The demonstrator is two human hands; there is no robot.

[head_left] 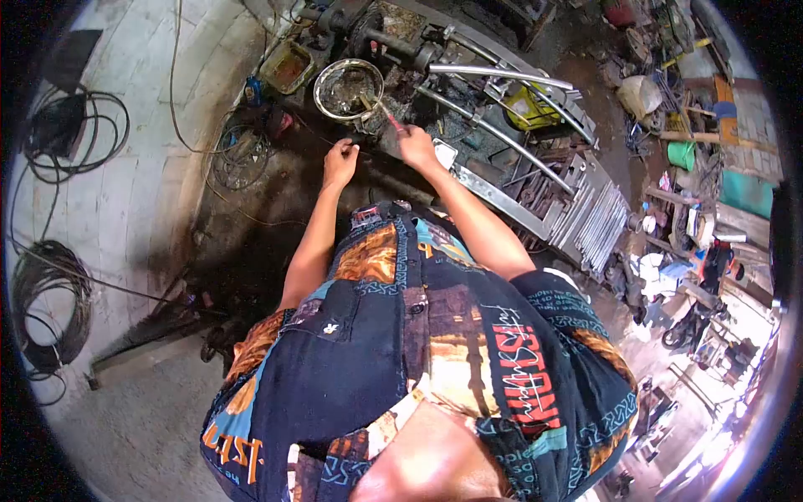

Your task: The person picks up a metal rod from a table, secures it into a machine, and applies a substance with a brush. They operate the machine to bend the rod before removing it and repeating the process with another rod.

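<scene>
My right hand (416,148) is closed around the end of a slim, brush-like tool with a reddish handle (391,117). The tool's far end overlaps the near right rim of a round metal pan (318,88), which has a shiny edge and dark, mottled contents. Just below the pan, my left hand (340,161) has its fingers curled together, thumb against fingertips. Whatever those fingers hold, if anything, is too small to name.
A machine with a metal bed (498,201) runs off to the right, bearing long shiny tubes (502,73) and a stack of thin rods (604,222). A yellow container (534,107) sits behind the tubes. A rectangular tray (287,69) stands left of the pan. Coiled cables (52,305) lie at far left.
</scene>
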